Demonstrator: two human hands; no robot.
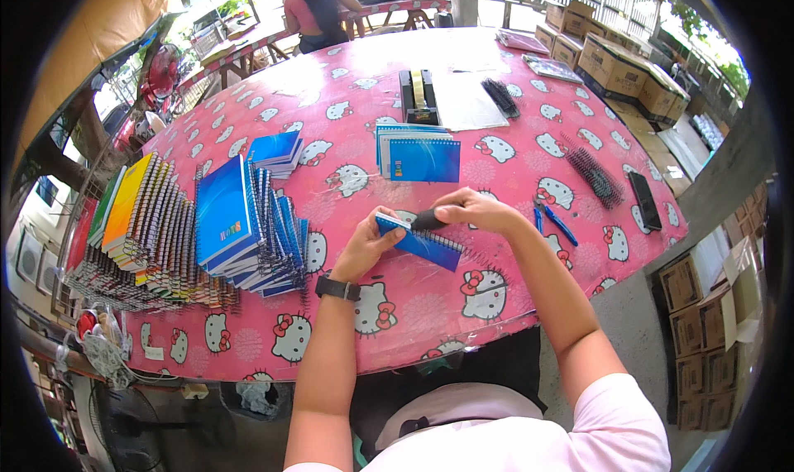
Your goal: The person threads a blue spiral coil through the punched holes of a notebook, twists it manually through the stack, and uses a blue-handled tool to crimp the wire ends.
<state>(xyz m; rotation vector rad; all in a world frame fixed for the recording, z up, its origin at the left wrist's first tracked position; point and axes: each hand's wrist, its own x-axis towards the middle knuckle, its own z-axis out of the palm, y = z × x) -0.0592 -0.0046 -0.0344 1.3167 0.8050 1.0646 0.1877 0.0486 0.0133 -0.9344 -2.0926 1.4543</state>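
My left hand (369, 242) is closed on the upper left end of a small blue notebook (433, 252), thumb on its cover, above the table's near middle. A dark wire coil runs along the notebook's edge and seems to trail past its right end. My right hand (475, 210) grips a short black object (428, 220) against that edge; its kind cannot be made out. Just beyond my hands lies a small stack of blue spiral notebooks (425, 161). Right of my right forearm are blue-handled pliers (556, 222).
Blue notebooks (225, 211) and yellow notebooks (132, 199) are piled at left. Loose black coils (594, 176) and a phone (644, 201) lie at right. A tape dispenser (419, 98) stands on the pink patterned table (273, 335). Cardboard boxes (614, 62) stand beyond; a person (318, 13) is far back.
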